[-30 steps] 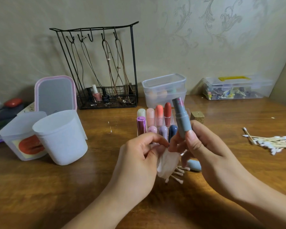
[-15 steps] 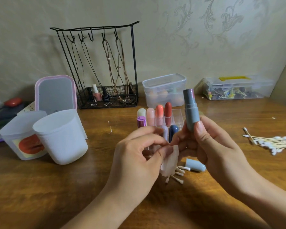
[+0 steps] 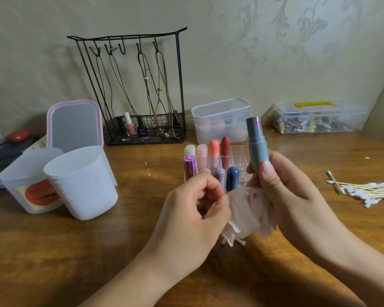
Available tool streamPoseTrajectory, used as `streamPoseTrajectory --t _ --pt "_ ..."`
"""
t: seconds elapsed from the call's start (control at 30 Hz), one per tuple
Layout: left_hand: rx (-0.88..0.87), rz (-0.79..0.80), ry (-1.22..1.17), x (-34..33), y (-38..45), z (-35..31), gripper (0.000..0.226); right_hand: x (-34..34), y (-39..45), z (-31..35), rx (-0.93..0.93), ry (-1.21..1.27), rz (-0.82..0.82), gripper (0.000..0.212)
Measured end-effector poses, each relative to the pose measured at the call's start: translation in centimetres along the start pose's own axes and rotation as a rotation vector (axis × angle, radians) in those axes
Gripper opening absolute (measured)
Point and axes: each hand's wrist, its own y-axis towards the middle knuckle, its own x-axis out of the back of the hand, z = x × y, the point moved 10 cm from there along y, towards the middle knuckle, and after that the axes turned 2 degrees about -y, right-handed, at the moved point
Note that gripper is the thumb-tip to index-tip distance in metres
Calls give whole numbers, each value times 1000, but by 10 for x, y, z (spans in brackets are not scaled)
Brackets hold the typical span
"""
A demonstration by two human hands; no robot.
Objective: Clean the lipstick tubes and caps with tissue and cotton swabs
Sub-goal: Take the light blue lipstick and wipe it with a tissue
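My right hand grips an uncapped grey-blue lipstick tube upright, with pink smears at its top. My left hand pinches a white tissue marked with pink stains, spread between both hands below the tube. Behind the hands a clear organiser holds several capped lipsticks in pastel, red, purple and navy. A pile of cotton swabs lies on the table at the right. Used swabs peek out under the tissue.
Two white plastic cups stand at the left, with a pink-framed mirror behind. A black wire jewellery rack and two clear lidded boxes sit along the wall on the wooden table.
The tissue has been pulled open and spread wider between my hands. The tube has stayed upright, shifting slightly right. The blue cap on the table is now hidden behind the tissue.
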Motion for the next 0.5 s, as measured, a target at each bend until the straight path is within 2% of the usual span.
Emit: streamPoseTrajectory --t 0.07,0.17,0.2,0.27,0.37,0.4,0.5 --pt "133 38 -162 -4 1 14 10 3 -1 7 77 -156 -37 30" --pt "363 223 -510 -27 -6 27 28 6 -1 13 105 -135 -65 29" --pt "395 283 -546 -34 -10 28 32 7 -1 11 86 -102 -61 31" --pt "388 345 -500 -41 -13 26 25 6 0 11 87 -129 -48 42" --pt "393 238 -428 -30 -9 30 10 10 0 16 152 -251 -79 32" --pt "388 194 -385 -23 -6 32 12 13 1 18 168 -238 -89 28" --pt "375 98 -288 -10 -3 36 19 16 3 18 152 135 -62 27"
